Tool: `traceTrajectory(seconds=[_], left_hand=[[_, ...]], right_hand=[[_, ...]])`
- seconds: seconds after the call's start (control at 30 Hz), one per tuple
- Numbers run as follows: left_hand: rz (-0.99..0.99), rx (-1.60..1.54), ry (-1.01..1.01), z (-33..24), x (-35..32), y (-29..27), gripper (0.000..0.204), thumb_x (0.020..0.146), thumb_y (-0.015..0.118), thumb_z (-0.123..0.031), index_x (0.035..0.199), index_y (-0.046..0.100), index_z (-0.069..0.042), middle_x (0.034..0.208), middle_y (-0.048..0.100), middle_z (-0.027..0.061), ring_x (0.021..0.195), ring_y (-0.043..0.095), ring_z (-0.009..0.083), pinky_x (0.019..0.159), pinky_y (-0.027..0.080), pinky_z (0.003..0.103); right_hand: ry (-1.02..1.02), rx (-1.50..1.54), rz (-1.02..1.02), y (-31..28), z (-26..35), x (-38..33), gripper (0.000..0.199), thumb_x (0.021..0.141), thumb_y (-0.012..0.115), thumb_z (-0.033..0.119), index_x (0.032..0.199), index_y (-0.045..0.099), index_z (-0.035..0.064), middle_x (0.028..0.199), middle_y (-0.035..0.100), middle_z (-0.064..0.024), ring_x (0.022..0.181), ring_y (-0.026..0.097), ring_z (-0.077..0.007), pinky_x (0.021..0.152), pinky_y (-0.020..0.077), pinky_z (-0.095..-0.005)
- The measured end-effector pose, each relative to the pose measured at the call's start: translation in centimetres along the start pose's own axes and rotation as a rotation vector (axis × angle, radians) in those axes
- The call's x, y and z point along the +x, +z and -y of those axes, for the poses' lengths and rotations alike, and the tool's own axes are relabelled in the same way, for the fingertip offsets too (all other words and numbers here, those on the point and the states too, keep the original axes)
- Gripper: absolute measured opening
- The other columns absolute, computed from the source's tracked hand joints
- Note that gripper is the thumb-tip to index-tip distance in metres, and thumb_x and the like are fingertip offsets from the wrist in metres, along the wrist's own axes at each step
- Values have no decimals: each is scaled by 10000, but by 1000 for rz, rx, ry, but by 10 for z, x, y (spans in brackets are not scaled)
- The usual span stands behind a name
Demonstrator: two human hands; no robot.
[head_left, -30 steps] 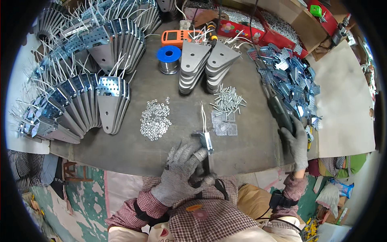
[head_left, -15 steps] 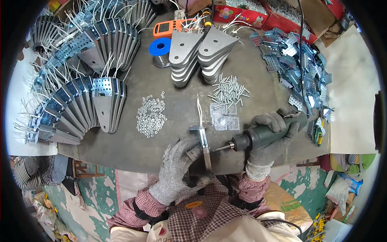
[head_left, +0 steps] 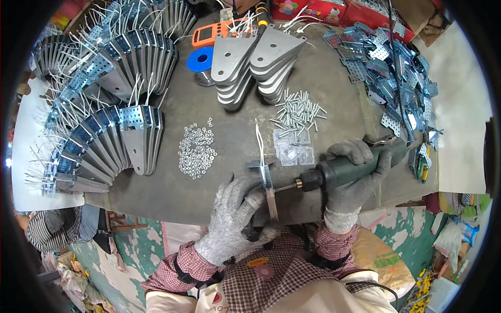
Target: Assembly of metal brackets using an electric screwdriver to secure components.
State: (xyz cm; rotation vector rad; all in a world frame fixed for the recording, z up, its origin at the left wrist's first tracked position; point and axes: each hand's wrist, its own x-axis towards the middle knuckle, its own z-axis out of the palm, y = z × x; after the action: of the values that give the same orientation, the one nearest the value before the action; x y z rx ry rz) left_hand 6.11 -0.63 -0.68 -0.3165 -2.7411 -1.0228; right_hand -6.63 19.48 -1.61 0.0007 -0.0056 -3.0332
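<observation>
In a grey knitted glove, my left hand [head_left: 232, 216] grips a flat metal bracket [head_left: 271, 201] at the table's front edge. The bracket stands on edge, with a perforated blue-silver plate [head_left: 265, 176] on its upper part and white wires [head_left: 260, 141] rising from it. My gloved right hand [head_left: 355, 190] is wrapped around a dark green power screwdriver [head_left: 342, 173], held level. Its bit [head_left: 286, 187] points left and meets the bracket's right side just below the plate. My left fingers hide part of the bracket and whatever lies on its left side.
Beyond my hands lie nuts [head_left: 197, 151], screws [head_left: 298, 112] and clear plastic pieces [head_left: 294, 148]. Grey brackets [head_left: 229, 60] stand stacked behind, beside a solder spool [head_left: 199, 59] and an orange meter [head_left: 210, 34]. Wired assemblies [head_left: 138, 141] fan out left; loose perforated plates [head_left: 386, 73] heap up right.
The screwdriver bit has closed a small gap and now touches the bracket. Both hands keep their holds. The whole view has shifted slightly.
</observation>
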Motion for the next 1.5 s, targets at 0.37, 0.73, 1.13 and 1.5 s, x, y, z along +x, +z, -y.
traceTrajectory(seconds=[0.37, 0.73, 1.13, 1.5], left_hand=[[82, 827, 25, 50, 39, -55, 312, 795, 667, -106, 1104, 700, -78, 1111, 637, 121, 1160, 580, 308, 1165, 325, 548], [48, 263, -35, 20, 52, -59, 141, 769, 702, -43, 885, 621, -38, 967, 634, 121, 931, 628, 275, 914, 503, 390], [-265, -158, -102, -7, 10, 8, 258, 737, 779, -47, 913, 590, -42, 1062, 651, 156, 834, 657, 300, 716, 549, 404], [22, 179, 13, -10, 17, -16, 273, 741, 770, -132, 971, 648, -53, 1196, 614, 157, 1050, 617, 373, 916, 478, 530]], right_hand=[[-26, -74, -53, 3, 1, -1, 476, 1013, 592, 363, 1369, 527, 55, 797, 503, -3, 756, 511, -136, 916, 455, -420], [19, -84, -15, 0, 3, 1, 404, 1001, 612, 318, 1298, 581, 47, 835, 561, -19, 806, 536, -136, 922, 454, -386], [16, -25, -89, 1, 0, 1, 276, 1000, 621, 342, 1105, 578, 90, 795, 488, 24, 747, 500, -121, 905, 467, -421], [10, -53, -113, -1, 0, 0, 259, 1000, 624, 347, 1041, 571, 97, 806, 497, 22, 758, 511, -131, 913, 466, -433]])
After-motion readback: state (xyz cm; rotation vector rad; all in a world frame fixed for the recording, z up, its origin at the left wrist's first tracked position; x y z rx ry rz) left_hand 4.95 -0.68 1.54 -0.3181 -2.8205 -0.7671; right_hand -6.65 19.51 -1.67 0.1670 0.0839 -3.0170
